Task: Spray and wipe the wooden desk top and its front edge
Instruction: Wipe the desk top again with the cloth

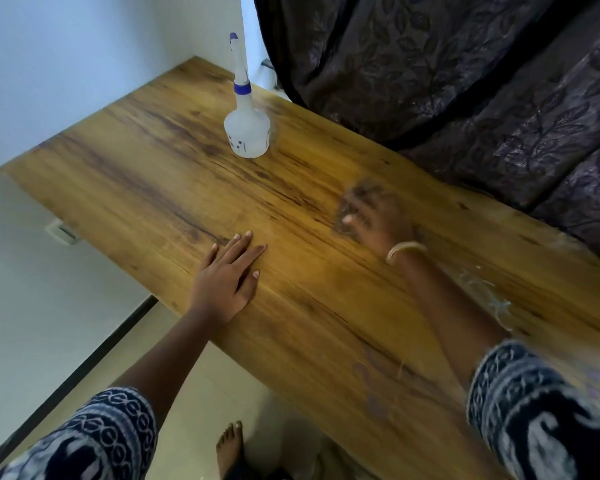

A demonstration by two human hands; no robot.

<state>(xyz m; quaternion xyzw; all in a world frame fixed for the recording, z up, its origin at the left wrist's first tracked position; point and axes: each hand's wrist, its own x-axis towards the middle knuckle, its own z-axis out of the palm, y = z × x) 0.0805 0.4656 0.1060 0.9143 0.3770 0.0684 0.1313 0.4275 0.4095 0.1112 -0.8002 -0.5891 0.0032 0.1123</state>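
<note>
The wooden desk top [174, 174] runs from the far left corner toward the lower right. A clear spray bottle [246, 128] with a blue collar stands upright near its far edge. My left hand [227, 275] lies flat on the wood near the front edge, fingers straight. My right hand [374, 220], blurred by motion, presses a dark grey cloth [355, 199] onto the desk top near the middle; the cloth shows past the fingertips. Whitish wet streaks [489, 292] lie on the wood beside my right forearm.
A dark patterned curtain [465, 81] hangs along the desk's far side. White walls meet at the left, with a wall socket [61, 232] below the desk. My bare foot [229, 448] stands on the tiled floor by the front edge.
</note>
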